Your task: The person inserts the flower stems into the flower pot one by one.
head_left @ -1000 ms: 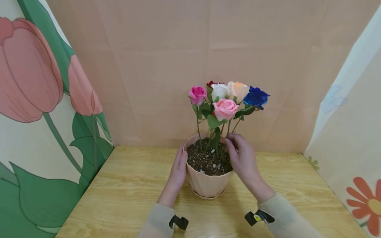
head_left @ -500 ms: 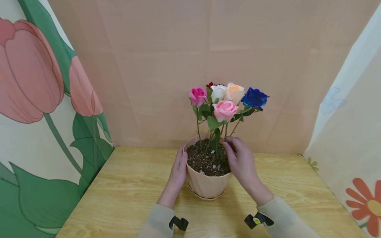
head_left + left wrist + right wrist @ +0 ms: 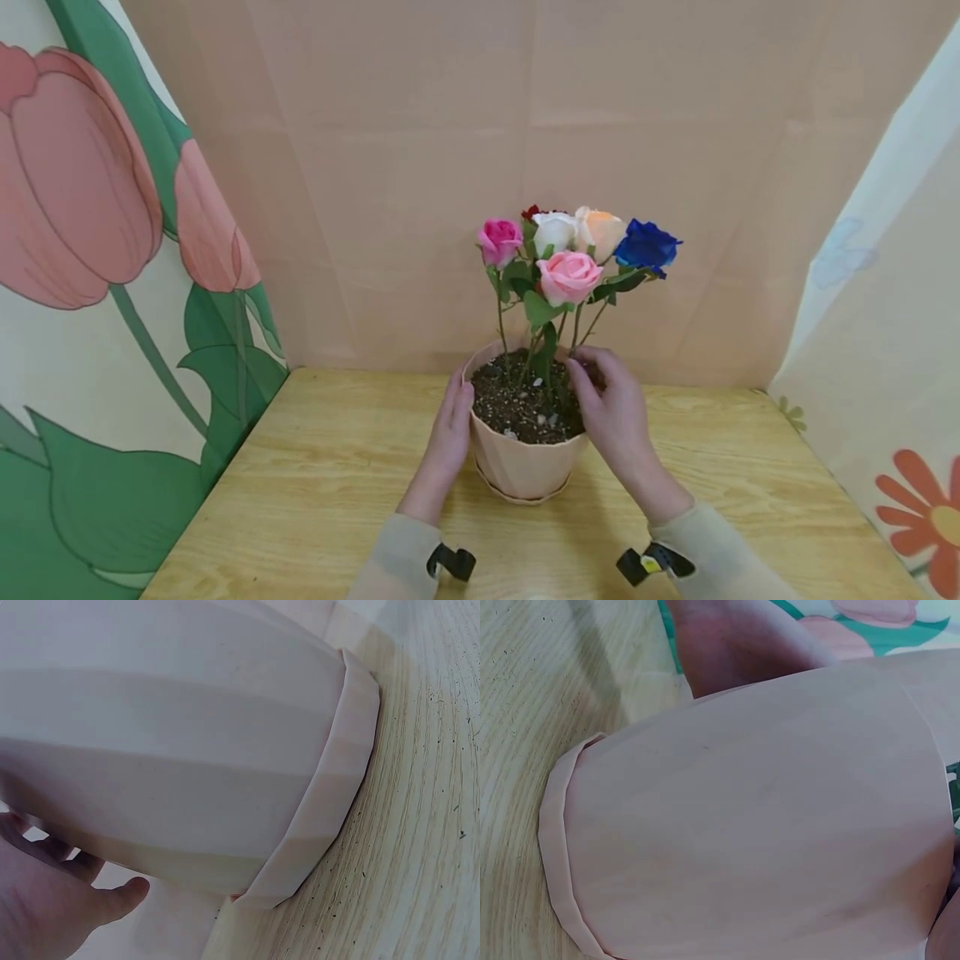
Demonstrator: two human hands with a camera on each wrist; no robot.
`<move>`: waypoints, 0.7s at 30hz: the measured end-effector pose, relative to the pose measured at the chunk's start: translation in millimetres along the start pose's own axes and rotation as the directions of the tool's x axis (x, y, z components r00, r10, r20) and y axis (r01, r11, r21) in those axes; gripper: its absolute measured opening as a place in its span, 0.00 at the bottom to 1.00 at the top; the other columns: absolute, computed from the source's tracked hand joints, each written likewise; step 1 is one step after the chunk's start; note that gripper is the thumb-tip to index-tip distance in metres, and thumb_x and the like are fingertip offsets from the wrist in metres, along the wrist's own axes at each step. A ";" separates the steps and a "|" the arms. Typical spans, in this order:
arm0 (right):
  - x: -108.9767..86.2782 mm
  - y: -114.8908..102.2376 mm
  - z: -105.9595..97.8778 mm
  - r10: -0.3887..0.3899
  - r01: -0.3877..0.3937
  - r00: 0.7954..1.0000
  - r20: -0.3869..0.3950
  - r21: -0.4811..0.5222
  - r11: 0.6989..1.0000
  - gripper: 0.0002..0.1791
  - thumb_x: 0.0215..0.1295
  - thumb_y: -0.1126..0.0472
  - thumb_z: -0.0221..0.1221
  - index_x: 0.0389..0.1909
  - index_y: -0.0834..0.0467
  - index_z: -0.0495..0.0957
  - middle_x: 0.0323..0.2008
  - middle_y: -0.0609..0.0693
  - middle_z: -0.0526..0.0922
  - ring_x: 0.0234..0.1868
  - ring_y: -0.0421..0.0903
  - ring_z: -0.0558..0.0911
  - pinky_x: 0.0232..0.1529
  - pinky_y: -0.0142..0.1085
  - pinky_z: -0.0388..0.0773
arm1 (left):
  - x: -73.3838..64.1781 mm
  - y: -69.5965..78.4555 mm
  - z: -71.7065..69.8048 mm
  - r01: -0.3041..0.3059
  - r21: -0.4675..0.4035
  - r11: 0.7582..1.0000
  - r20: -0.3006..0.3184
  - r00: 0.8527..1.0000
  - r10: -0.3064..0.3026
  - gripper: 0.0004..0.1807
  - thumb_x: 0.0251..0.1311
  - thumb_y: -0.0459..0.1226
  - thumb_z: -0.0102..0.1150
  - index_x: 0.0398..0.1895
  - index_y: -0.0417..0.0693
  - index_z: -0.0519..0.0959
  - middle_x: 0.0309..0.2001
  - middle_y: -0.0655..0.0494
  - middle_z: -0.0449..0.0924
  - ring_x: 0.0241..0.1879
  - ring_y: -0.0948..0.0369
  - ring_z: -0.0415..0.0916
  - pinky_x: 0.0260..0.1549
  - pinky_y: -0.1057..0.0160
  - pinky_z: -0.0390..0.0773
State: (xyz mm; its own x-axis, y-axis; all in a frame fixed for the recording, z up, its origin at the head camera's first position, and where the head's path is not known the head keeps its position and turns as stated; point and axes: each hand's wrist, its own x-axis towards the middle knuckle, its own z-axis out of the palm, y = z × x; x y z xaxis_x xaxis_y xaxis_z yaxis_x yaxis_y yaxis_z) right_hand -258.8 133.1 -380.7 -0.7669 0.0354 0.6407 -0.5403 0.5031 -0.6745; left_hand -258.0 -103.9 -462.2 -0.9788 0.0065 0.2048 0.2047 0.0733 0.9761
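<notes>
The pot stands at frame centre on the tabletop, six roses upright in its soil. The left hand lies flat against the pot's side; the right hand pinches a stem at the soil. Planting looks nearly finished.

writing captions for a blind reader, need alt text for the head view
A left hand rests flat against a peach flower pot of roses on a wooden table, while the right hand touches the stems at the soil.
</notes>
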 end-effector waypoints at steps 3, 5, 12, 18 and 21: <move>-1.4 -0.4 -0.5 0.007 -0.007 1.000 -0.004 0.003 1.000 0.06 0.80 0.67 0.66 0.51 0.63 0.87 0.40 0.54 0.88 0.35 0.44 0.82 0.32 0.23 0.76 | -0.5 -0.1 0.0 -0.017 0.002 1.000 -0.006 1.000 0.017 0.36 0.91 0.56 0.32 0.92 0.51 0.52 0.89 0.44 0.50 0.87 0.41 0.45 0.83 0.33 0.45; -2.0 -0.2 -1.0 0.019 -0.019 1.000 -0.003 0.006 1.000 0.07 0.80 0.66 0.66 0.52 0.63 0.88 0.42 0.53 0.89 0.36 0.44 0.82 0.32 0.23 0.77 | -0.8 0.2 0.1 -0.012 0.006 1.000 -0.011 1.000 0.012 0.36 0.91 0.56 0.32 0.92 0.52 0.52 0.89 0.46 0.51 0.87 0.42 0.45 0.83 0.34 0.46; -3.2 1.5 -3.7 0.053 -0.053 0.999 -0.004 0.009 0.999 0.09 0.79 0.66 0.67 0.55 0.62 0.88 0.46 0.53 0.90 0.40 0.43 0.84 0.36 0.22 0.78 | -0.1 -0.6 0.1 -0.007 0.001 1.000 -0.008 1.000 0.007 0.36 0.91 0.57 0.33 0.92 0.54 0.51 0.89 0.48 0.51 0.87 0.44 0.46 0.83 0.35 0.46; -4.0 2.9 -6.1 0.042 -0.042 0.999 -0.013 0.004 0.999 0.09 0.77 0.66 0.69 0.54 0.62 0.89 0.45 0.53 0.90 0.38 0.40 0.84 0.35 0.22 0.77 | 1.1 -1.1 -1.6 -0.007 0.025 1.000 -0.001 1.000 0.007 0.36 0.90 0.57 0.34 0.92 0.55 0.52 0.89 0.48 0.51 0.87 0.43 0.46 0.83 0.34 0.47; -5.4 4.0 -7.4 0.019 -0.019 1.000 -0.011 0.001 1.000 0.10 0.77 0.67 0.69 0.54 0.62 0.89 0.45 0.53 0.90 0.37 0.41 0.84 0.35 0.21 0.77 | 1.5 0.0 -4.5 -0.011 0.042 0.999 -0.003 1.000 0.011 0.36 0.90 0.57 0.35 0.92 0.56 0.52 0.89 0.47 0.52 0.86 0.42 0.48 0.83 0.33 0.49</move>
State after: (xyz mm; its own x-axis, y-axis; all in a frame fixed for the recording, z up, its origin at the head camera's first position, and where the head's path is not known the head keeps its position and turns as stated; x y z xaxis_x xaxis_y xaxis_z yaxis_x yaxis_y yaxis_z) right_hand -254.2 141.3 -384.1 -0.7734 0.0548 0.6316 -0.5257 0.5014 -0.6872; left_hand -259.4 -108.4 -461.5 -0.9765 0.0046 0.2153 0.2144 0.1153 0.9699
